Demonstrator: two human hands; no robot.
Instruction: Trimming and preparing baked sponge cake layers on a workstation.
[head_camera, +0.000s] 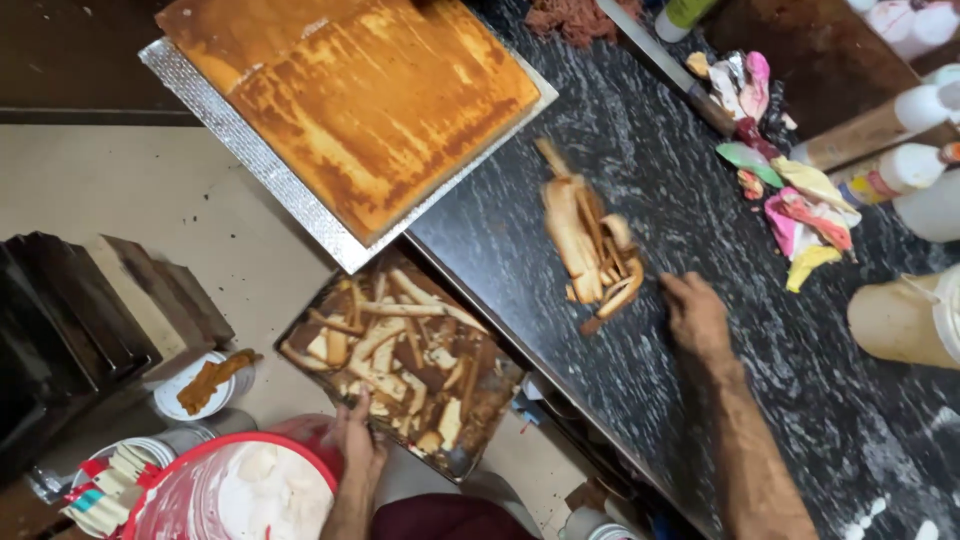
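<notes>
Presently, left hand (357, 440) fingers pinch the scrap tray (400, 365) edge; right hand (695, 315), fingers pressed together, touches cake trimmings (590, 240) on tabletop (700, 230).

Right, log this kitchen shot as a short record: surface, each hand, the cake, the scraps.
surface: black marbled counter
left hand: grips the near edge of a dark tray of cake trimmings, held below the counter's edge
right hand: flat on the counter, beside a pile of cake strips
cake: large square brown sponge on a silver board, overhanging the counter's edge
nearby: red-rimmed bucket of white cream; coloured piping bags at the counter's far side
motion: strips blurred
</notes>
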